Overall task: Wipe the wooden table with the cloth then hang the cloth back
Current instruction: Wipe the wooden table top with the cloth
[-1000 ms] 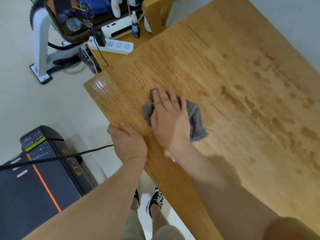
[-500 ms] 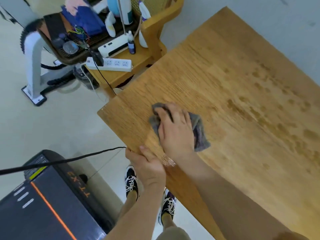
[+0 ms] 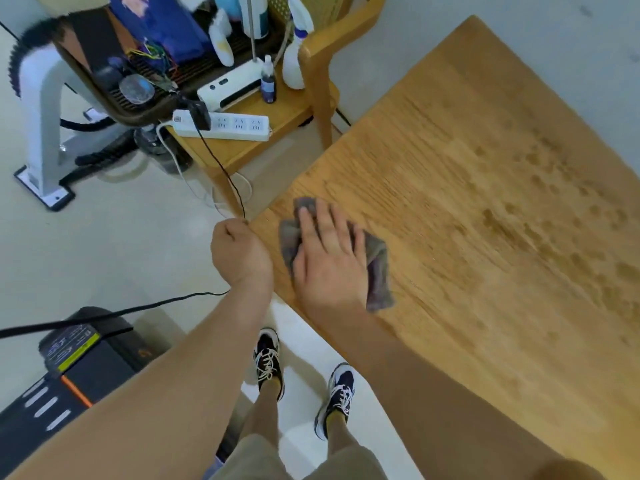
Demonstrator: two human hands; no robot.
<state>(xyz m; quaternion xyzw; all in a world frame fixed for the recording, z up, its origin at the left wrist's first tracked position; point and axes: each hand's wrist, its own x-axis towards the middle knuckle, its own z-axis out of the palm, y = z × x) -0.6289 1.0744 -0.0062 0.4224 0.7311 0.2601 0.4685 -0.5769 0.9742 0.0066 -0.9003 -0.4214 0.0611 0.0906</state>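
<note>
Near table [image 3: 485, 237] corner: right hand [image 3: 325, 258] spread flat, palm down, pressing cloth [image 3: 377, 268]; left hand [image 3: 239, 251] fisted just left, off the edge.

I have only 1 view, from the head camera, looking steeply down and forward over the near corner of the wooden table [image 3: 485, 237]. It sits close above that corner, with floor left of the table and a wall behind it.

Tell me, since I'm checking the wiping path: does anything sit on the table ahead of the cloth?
Nothing visible does. The right hand presses the cloth flat near the corner of the wooden table, which shows only damp marks ahead.
</note>
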